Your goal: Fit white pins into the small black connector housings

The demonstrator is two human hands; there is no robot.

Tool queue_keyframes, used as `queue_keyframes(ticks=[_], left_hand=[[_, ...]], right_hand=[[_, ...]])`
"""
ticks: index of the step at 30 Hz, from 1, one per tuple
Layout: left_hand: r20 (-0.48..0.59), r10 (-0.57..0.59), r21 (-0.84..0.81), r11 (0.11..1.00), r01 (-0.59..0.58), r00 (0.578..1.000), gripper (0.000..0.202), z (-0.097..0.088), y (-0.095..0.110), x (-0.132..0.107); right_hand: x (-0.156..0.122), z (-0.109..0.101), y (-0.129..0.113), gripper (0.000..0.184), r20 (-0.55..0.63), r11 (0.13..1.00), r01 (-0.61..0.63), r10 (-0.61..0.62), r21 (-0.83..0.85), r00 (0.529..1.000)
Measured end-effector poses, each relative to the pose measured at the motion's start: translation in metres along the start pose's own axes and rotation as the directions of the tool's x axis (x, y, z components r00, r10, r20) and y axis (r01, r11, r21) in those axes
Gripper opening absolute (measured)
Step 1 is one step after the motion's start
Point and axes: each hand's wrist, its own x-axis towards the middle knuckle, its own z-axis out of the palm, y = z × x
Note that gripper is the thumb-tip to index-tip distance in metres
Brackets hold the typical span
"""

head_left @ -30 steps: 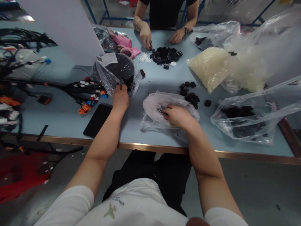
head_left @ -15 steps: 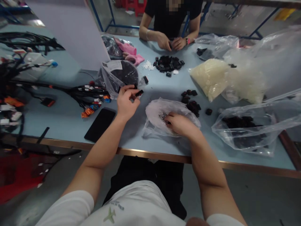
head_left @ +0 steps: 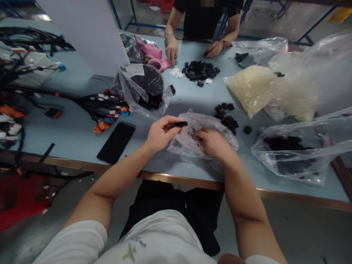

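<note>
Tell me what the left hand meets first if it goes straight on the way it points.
The left hand, pinching a black connector, points at the clear plastic bag first, though depth is unclear and it may pass above.

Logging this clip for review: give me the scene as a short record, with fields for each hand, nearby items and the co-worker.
Left hand: pinches a small black connector
Right hand: rests on small parts inside a clear plastic bag
Nearby: loose black connectors, wiring harness, black phone
Co-worker: hand beside a pile of black connectors
</note>
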Motion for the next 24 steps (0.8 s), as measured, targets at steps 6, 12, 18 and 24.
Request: queue_keyframes(ticks=[6,12,18,24], left_hand=[[0.054,-0.015,-0.014,1.0,0.016,0.998,0.026,0.001,-0.003,-0.004],[0.088,-0.052,-0.108,0.992,0.062,0.995,0.039,0.001,-0.003,-0.007],[0.135,-0.181,-0.185,0.961,0.204,0.974,0.031,0.002,0.001,-0.008],[0.202,-0.301,-0.22,0.913,0.343,0.932,0.049,0.004,0.009,-0.008]], right_hand=[[0.001,0.001,0.001,0.038,-0.014,0.999,-0.014,0.015,0.04,1.0],[0.001,0.004,0.004,0.035,-0.049,0.996,-0.033,0.037,0.079,0.998],[0.003,0.002,0.006,0.026,-0.17,0.97,-0.029,0.072,0.24,0.983],[0.002,0.002,0.009,0.023,-0.285,0.939,0.037,0.066,0.342,0.956]])
